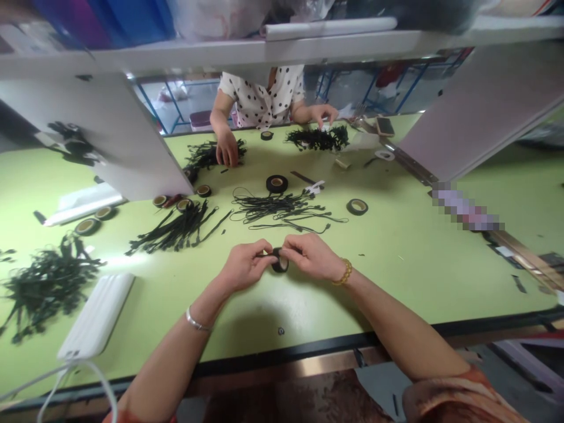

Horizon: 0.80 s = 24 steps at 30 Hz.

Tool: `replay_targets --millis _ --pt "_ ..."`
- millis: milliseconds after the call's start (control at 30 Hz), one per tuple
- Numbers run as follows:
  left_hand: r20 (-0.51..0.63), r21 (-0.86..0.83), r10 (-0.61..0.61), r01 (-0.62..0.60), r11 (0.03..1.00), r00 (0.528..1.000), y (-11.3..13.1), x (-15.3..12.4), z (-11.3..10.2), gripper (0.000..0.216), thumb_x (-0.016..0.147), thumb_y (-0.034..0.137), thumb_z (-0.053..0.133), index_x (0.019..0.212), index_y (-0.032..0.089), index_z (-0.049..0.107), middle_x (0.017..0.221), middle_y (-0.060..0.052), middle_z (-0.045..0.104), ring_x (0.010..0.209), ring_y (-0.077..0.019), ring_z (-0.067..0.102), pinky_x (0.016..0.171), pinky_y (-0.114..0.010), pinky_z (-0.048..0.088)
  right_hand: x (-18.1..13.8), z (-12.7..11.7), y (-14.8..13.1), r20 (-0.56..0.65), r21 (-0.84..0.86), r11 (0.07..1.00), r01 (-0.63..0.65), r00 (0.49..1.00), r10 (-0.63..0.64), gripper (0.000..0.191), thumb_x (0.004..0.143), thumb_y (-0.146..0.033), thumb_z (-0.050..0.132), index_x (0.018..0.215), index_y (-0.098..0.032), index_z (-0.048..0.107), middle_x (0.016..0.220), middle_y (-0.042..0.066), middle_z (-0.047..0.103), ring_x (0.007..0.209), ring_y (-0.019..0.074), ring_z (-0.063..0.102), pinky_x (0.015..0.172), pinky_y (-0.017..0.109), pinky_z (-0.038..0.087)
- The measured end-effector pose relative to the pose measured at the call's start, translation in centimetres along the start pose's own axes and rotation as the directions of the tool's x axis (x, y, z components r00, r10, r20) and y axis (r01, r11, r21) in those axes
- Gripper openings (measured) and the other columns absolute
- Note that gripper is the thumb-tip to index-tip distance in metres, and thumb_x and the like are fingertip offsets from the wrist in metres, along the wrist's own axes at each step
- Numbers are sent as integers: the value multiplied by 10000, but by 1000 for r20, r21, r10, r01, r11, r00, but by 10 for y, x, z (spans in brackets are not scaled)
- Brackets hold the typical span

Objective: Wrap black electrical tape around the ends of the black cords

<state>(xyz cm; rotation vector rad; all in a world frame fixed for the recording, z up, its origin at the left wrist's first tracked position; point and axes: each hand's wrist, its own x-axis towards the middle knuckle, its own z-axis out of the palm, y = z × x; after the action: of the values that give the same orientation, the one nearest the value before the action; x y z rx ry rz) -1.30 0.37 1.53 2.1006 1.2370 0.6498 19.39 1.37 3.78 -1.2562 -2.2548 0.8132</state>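
A roll of black tape (276, 268) is held up between my two hands, just above the green table. My left hand (244, 264) is closed in a pinch at the roll's left side; a thin dark piece shows between its thumb and fingers, too small to tell whether it is cable or tape. Fingers of my right hand (315, 255) pinch the roll at its upper right edge. Just beyond my hands lies a spread bunch of thin black cables (275, 205). A second bundle of black cables (178, 229) rests to the left.
Tape rolls (277, 184) lie about the green table (396, 270). A white power bank (99, 314) with a cable sits at left, near a pile of black cables (44, 285). Across the table, a person (264, 97) handles cable bundles. White panels (97, 135) and a shelf (220, 56) frame the space.
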Motion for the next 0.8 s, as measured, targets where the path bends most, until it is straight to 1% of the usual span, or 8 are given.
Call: replay_targets --millis 133,233,300,367,467,600,667,800 --pt "-29 297 79 -67 952 996 5 -1 3 207 926 319 502 804 195 614 647 17 604 580 -113 486 571 -238 325 1 -2 0 27 147 988 -55 998 52 275 875 -256 560 616 -165 558 551 -16 573 509 96 446 571 242 327" --pt "-51 575 168 -109 811 984 4 -1 9 230 948 251 445 815 192 623 717 -32 646 662 -159 535 598 -281 331 4 -3 5 156 330 931 -154 982 107 303 885 -340 550 633 -172 542 524 -27 551 471 95 465 560 243 375" --pt "-19 680 231 -157 716 973 2 0 13 194 915 153 451 845 194 627 729 -40 647 690 -175 541 676 -314 376 6 -3 10 249 416 885 -209 962 110 318 880 -396 550 654 -174 538 553 -13 582 499 109 526 577 253 418" --pt "10 726 247 -177 665 969 0 0 16 209 866 70 456 877 195 624 747 -45 642 714 -183 544 718 -331 397 8 -2 15 291 443 873 -205 954 76 296 868 -405 558 691 -169 557 621 10 633 586 129 592 636 267 451" --pt "25 734 167 -132 666 986 1 -2 20 257 834 31 444 935 195 614 812 -65 638 751 -192 551 578 -285 354 9 -6 19 297 311 939 -147 953 51 289 863 -398 552 689 -167 575 687 26 668 659 141 599 672 277 438" --pt "69 714 87 -110 692 994 6 -4 27 235 835 47 441 941 185 599 829 -76 628 765 -196 563 475 -272 248 5 -17 13 123 72 980 -186 977 176 256 826 -421 620 769 -179 560 798 49 709 705 165 610 652 284 417" --pt "84 713 110 -137 688 990 7 -4 29 207 843 58 441 915 179 593 803 -76 621 754 -197 565 475 -280 249 3 -19 9 95 95 967 -236 969 227 263 811 -417 650 887 -192 538 831 46 731 712 171 636 659 287 427" --pt "118 724 213 -231 650 970 6 -6 34 193 882 76 410 875 177 574 750 -68 607 715 -194 559 481 -293 261 6 -12 8 242 254 915 -313 937 253 247 829 -381 630 971 -198 545 704 9 718 653 170 649 640 284 436"
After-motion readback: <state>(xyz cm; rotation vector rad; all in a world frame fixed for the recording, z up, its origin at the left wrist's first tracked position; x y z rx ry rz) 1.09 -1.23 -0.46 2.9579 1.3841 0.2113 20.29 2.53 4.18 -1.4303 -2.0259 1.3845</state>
